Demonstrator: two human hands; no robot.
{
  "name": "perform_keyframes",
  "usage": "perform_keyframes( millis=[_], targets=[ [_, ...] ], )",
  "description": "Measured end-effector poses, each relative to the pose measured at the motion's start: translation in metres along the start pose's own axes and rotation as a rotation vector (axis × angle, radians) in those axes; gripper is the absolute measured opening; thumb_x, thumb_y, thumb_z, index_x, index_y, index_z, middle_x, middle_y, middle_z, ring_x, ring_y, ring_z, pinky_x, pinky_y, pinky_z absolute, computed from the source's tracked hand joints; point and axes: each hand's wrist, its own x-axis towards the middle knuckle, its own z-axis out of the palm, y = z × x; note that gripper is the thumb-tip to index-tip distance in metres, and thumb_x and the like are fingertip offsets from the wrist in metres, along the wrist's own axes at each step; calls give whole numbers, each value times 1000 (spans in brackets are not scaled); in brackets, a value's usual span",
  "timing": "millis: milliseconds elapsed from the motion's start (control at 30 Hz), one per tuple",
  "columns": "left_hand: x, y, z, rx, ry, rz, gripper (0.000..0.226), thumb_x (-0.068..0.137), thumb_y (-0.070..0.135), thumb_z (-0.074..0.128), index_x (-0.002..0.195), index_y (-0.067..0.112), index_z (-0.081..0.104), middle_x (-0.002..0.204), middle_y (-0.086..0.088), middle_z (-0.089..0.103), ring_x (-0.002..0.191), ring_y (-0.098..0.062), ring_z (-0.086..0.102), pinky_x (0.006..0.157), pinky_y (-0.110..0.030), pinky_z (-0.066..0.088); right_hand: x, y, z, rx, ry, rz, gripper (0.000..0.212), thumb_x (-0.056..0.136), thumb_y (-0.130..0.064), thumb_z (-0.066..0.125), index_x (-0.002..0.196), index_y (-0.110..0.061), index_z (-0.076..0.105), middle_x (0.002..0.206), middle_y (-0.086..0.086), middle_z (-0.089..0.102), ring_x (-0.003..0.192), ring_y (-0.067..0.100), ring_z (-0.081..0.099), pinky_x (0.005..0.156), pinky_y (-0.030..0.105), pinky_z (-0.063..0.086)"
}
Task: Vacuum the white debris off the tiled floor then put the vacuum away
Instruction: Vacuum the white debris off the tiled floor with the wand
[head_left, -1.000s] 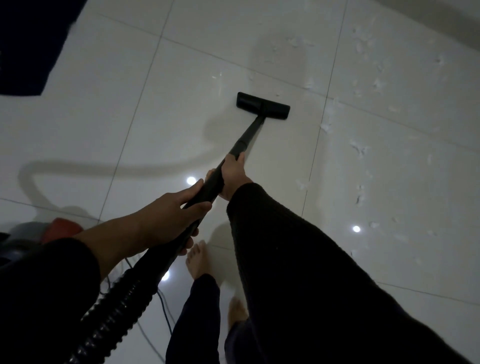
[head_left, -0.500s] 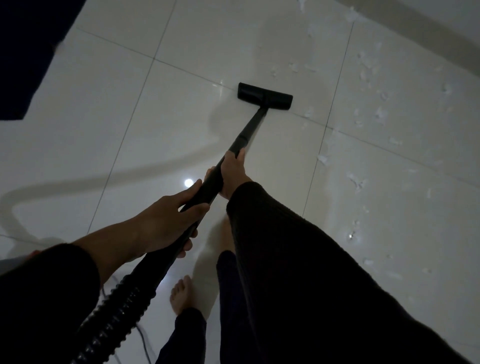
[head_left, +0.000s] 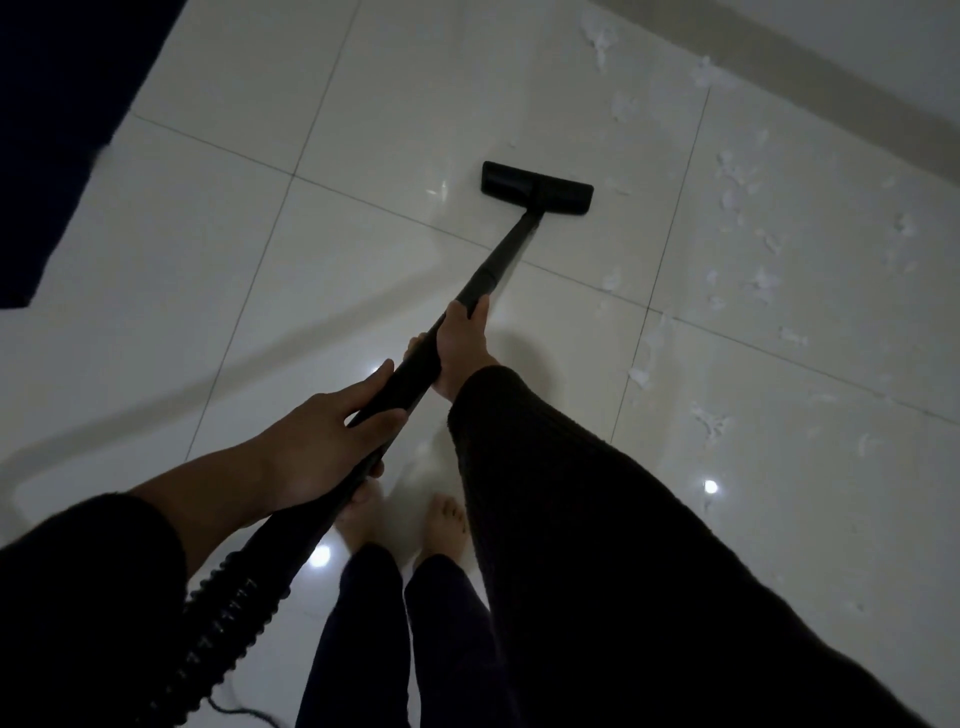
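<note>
A black vacuum wand runs from my hands down to a flat black floor nozzle resting on the glossy white tiled floor. My right hand grips the wand further down. My left hand grips it higher up, just above the ribbed black hose. White debris lies scattered in scraps over the tiles to the right of the nozzle, reaching up toward the far wall.
A dark blue object fills the upper left corner. A wall with a grey skirting crosses the upper right. My bare feet stand below my hands. A thin cable lies on the floor at the bottom.
The nozzle has been pushed further away across a tile joint. I stepped forward, both feet now side by side. The red vacuum body at the left has left the view.
</note>
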Motion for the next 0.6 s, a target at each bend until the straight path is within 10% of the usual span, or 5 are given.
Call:
perform_keyframes(
  millis=[600],
  targets=[
    [106,121,-92,72,-59,27,61,94,28,54,143,47,25,68,-10,61,48,-19,55,50,-31,47,81,-126,90,7,98,-58,58,98,-26,35,143,-54,12,92,9,44,67,22,48,58,34,49]
  ],
)
